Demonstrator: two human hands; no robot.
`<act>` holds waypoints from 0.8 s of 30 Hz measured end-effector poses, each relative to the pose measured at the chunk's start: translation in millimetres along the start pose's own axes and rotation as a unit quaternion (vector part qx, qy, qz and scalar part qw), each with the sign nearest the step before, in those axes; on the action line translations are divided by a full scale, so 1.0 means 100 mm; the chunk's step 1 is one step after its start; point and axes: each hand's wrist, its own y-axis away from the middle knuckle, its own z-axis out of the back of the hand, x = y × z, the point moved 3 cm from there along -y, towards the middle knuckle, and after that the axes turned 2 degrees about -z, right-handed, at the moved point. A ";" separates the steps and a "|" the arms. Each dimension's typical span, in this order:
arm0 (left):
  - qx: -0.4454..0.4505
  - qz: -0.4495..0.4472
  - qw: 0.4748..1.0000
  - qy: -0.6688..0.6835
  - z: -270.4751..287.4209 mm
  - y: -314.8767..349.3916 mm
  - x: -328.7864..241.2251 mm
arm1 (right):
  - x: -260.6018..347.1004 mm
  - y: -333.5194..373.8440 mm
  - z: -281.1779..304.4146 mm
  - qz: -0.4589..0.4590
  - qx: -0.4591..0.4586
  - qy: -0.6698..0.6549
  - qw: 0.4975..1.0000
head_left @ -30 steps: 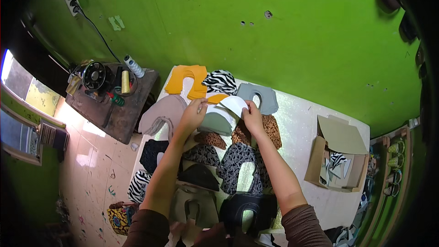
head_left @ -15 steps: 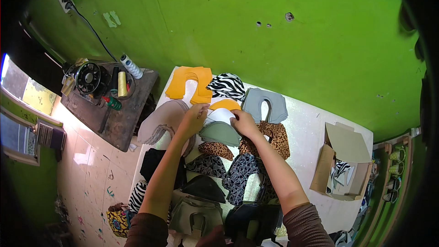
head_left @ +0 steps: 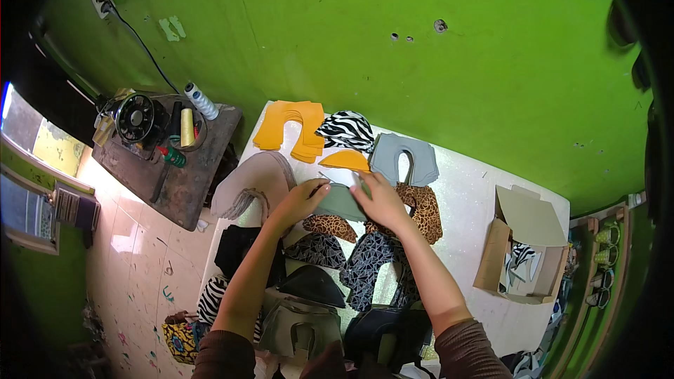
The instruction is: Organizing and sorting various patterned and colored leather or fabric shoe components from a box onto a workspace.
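My left hand (head_left: 303, 201) and my right hand (head_left: 381, 201) are at the two ends of a stack of grey-green half-moon cut pieces (head_left: 338, 202). The left fingers are bent together at the stack's left end. My right fingers and thumb close on its right end, the fingertips slightly blurred. Just beyond the stack a white patch shows, partly covered by my right fingers; its edges are hard to make out. Beyond that lie orange half-moon pieces (head_left: 345, 160). Brown leopard-patterned half-moon pieces (head_left: 328, 226) lie on the near side of the stack.
Around them on the white table (head_left: 463, 221) are orange U-shaped pieces (head_left: 309, 126), zebra-patterned pieces (head_left: 346, 130), grey U-shaped pieces (head_left: 393, 154), beige pieces (head_left: 246, 179) and black-patterned pieces (head_left: 365, 267). An open cardboard box (head_left: 488, 263) stands right; a sewing-machine table (head_left: 186, 200) left.
Both hands have come nearer to me, from the white half-moon shape down to the grey-green stack. The orange half-moon pieces are now more fully uncovered.
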 end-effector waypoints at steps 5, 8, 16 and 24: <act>0.014 -0.014 0.999 -0.031 -0.09 0.02 -0.08 | 0.13 0.38 -0.11 0.078 0.037 -0.024 0.996; -0.007 -0.055 0.997 -0.059 -0.18 -0.01 0.04 | 0.07 0.40 -0.27 0.077 -0.013 0.019 0.997; -0.032 -0.095 0.990 -0.097 -0.24 0.05 0.04 | 0.00 0.43 -0.37 0.071 -0.042 0.026 0.996; -0.079 -0.137 0.982 -0.101 -0.23 0.07 0.09 | 0.08 0.42 -0.29 0.081 -0.051 0.053 0.994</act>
